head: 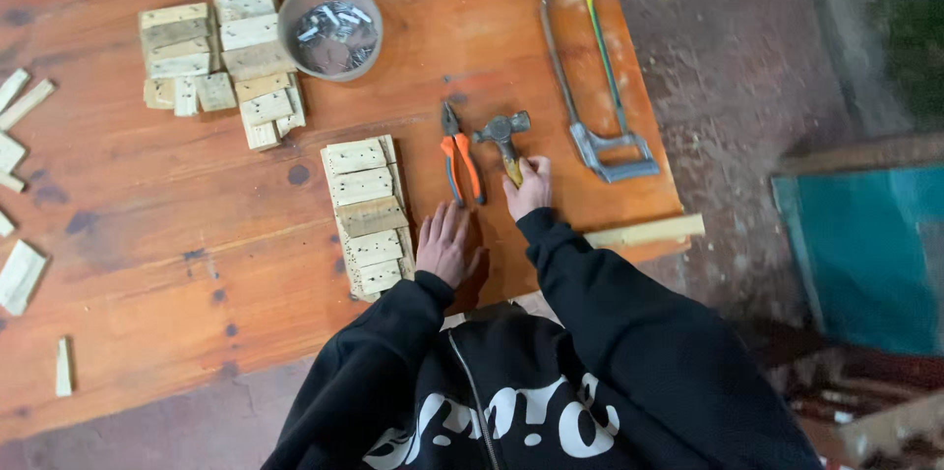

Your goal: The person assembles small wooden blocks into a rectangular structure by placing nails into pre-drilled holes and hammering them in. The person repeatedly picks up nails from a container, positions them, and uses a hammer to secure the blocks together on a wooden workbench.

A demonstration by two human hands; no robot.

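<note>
Along the left edge of the orange wooden table (147,264) there's a scatter of about seven loose wood offcuts (20,275). Further right, toward the far edge, two stacks of small wooden blocks (221,42), then one grey bowl (330,28) full of metal bits, plus a third row of blocks (366,216) near the front edge. Left hand (444,242) lies flat, fingers spread, palm on the table just beside that row. One pair of orange-handled pliers (460,160), then the right hand (529,187) wrapped around the handle of one hammer (503,136). One hacksaw (598,77) sits by the right edge.
</note>
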